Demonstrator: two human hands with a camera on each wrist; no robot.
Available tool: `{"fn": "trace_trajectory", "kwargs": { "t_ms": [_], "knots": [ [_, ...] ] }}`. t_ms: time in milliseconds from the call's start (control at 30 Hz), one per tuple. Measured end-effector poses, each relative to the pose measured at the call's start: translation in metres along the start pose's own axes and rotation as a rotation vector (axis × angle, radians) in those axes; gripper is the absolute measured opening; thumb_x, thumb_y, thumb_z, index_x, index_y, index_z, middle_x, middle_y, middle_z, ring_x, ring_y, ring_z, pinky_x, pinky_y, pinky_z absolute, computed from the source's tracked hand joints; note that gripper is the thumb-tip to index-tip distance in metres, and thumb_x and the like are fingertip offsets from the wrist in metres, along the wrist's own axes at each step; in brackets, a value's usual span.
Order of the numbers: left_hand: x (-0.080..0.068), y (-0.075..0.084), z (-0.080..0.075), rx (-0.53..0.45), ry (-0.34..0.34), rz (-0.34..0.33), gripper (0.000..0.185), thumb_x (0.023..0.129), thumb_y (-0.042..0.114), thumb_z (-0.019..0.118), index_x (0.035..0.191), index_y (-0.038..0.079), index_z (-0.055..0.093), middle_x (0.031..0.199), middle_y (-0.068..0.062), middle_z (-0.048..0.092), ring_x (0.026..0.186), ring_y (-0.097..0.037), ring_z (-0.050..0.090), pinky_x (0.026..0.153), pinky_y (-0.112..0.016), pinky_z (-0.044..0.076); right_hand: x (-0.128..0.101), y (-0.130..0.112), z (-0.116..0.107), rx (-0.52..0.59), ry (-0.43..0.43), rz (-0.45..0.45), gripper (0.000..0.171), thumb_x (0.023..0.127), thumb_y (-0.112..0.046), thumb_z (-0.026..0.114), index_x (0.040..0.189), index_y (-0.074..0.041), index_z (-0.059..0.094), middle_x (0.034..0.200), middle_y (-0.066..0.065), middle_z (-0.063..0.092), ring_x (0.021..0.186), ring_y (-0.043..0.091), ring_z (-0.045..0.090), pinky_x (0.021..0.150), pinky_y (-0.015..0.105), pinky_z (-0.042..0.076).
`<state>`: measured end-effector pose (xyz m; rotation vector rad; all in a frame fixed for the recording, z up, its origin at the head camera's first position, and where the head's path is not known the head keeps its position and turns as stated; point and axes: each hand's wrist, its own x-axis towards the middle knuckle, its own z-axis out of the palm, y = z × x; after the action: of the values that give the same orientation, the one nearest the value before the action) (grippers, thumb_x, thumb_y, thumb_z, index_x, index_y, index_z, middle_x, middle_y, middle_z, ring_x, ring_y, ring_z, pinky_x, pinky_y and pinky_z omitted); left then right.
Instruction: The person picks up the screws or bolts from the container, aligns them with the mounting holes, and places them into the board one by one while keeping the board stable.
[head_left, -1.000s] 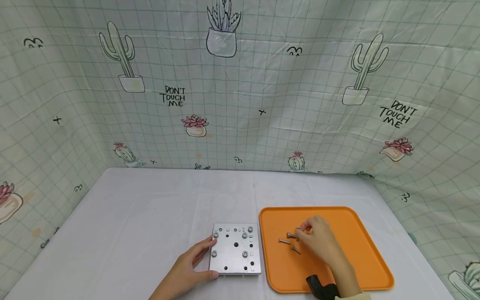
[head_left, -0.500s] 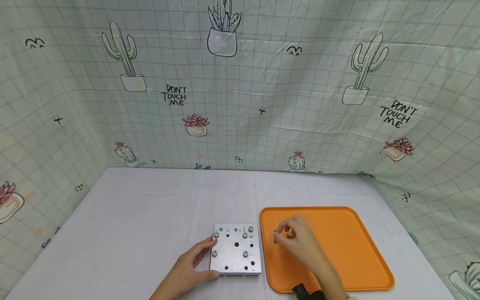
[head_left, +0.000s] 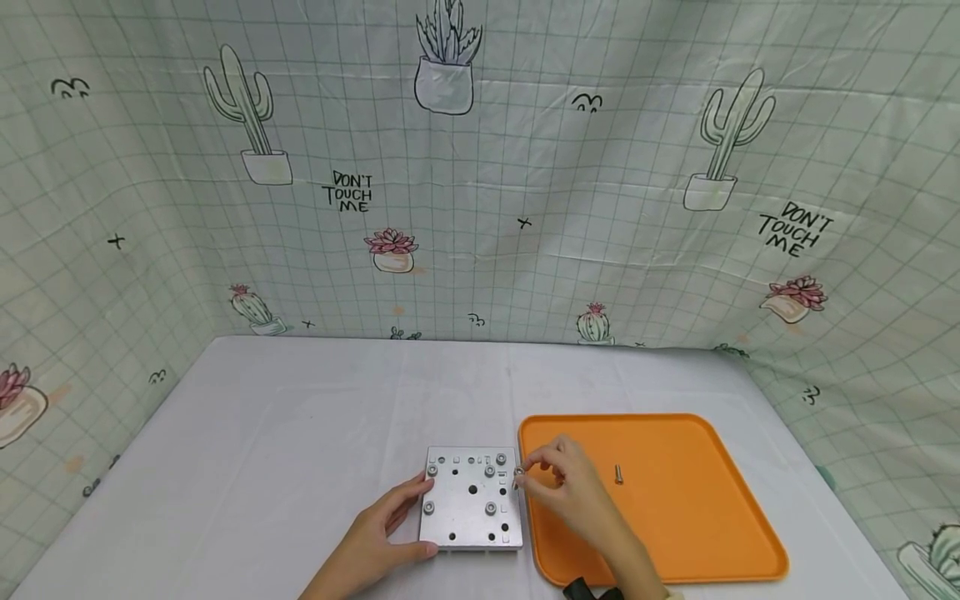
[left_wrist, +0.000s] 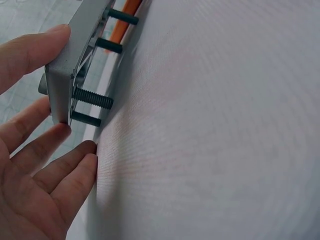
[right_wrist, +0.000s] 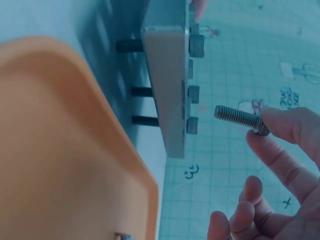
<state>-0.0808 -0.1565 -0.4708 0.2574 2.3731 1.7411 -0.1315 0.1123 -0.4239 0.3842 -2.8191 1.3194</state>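
A silver metal plate (head_left: 463, 525) with drilled holes is raised a little off the table, bolts standing in several of its holes. Below its underside, threaded shanks (left_wrist: 93, 98) stick out in the left wrist view. My left hand (head_left: 382, 525) holds the plate's left side, thumb at the near corner and fingers along the edge. Just off the plate's right edge, my right hand (head_left: 566, 487) pinches a bolt (right_wrist: 237, 116) by its head between thumb and index finger. In the right wrist view its threaded end points at the plate's top face, apart from it.
An orange tray (head_left: 697, 500) lies right of the plate, under my right forearm. Another bolt (head_left: 618, 474) lies in it; my right hand may hide more. A white cloth covers the table (head_left: 300, 433), and a patterned curtain (head_left: 480, 275) hangs behind.
My right hand has picked up a bolt from the tray and moved left with it to the plate's right edge. The left hand and plate have stayed put.
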Motion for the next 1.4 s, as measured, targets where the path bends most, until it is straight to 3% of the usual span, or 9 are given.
{"fn": "trace_trajectory", "kwargs": {
  "t_ms": [233,433,767,1133,1333,1400],
  "knots": [
    [0.0,0.001,-0.001,-0.01,0.001,0.004,0.072,0.07,0.025,0.081,0.133,0.013,0.049,0.15,-0.009,0.034,0.137,-0.023,0.032,0.112,-0.027,0.031,0.001,0.001,0.009,0.01,-0.033,-0.008,0.009,0.078,-0.022,0.074,0.083,-0.023,0.066,0.08,0.003,0.044,0.075,0.016,0.039,0.062,0.016,0.034],
    [0.001,0.001,-0.002,-0.001,-0.002,-0.004,0.072,0.07,0.025,0.081,0.133,0.012,0.05,0.149,-0.009,0.034,0.137,-0.017,0.032,0.112,-0.026,0.031,0.003,0.001,0.014,0.009,-0.038,-0.014,0.01,0.078,-0.023,0.074,0.084,-0.023,0.066,0.08,0.003,0.045,0.076,0.016,0.04,0.063,0.016,0.035],
    [0.002,0.001,-0.003,0.0,-0.01,0.005,0.072,0.07,0.026,0.081,0.133,0.012,0.049,0.149,-0.01,0.034,0.137,-0.023,0.032,0.112,-0.028,0.031,0.003,0.001,0.018,-0.009,-0.038,-0.004,0.011,0.078,-0.021,0.074,0.083,-0.025,0.066,0.08,0.002,0.045,0.077,0.015,0.04,0.063,0.017,0.034],
    [0.003,-0.001,-0.005,-0.006,-0.011,0.005,0.072,0.069,0.026,0.081,0.133,0.012,0.049,0.149,-0.008,0.034,0.137,-0.014,0.032,0.112,-0.026,0.031,0.003,0.001,0.02,-0.036,-0.035,-0.009,0.011,0.078,-0.022,0.074,0.083,-0.025,0.065,0.079,0.0,0.044,0.076,0.014,0.039,0.063,0.017,0.034],
    [0.002,-0.001,-0.004,-0.006,-0.007,0.006,0.072,0.069,0.027,0.081,0.133,0.013,0.05,0.149,-0.008,0.034,0.137,-0.019,0.033,0.112,-0.027,0.031,0.003,0.001,0.021,-0.06,-0.055,-0.006,0.011,0.078,-0.023,0.074,0.083,-0.025,0.065,0.079,-0.001,0.043,0.078,0.014,0.039,0.063,0.017,0.033],
    [0.002,-0.002,-0.004,-0.008,-0.008,0.007,0.072,0.07,0.027,0.081,0.133,0.014,0.05,0.149,-0.008,0.034,0.137,-0.015,0.033,0.112,-0.027,0.031,0.003,0.002,0.021,-0.07,-0.059,-0.009,0.01,0.078,-0.024,0.074,0.083,-0.025,0.065,0.079,0.0,0.043,0.077,0.014,0.038,0.062,0.018,0.032]
  ]
}}
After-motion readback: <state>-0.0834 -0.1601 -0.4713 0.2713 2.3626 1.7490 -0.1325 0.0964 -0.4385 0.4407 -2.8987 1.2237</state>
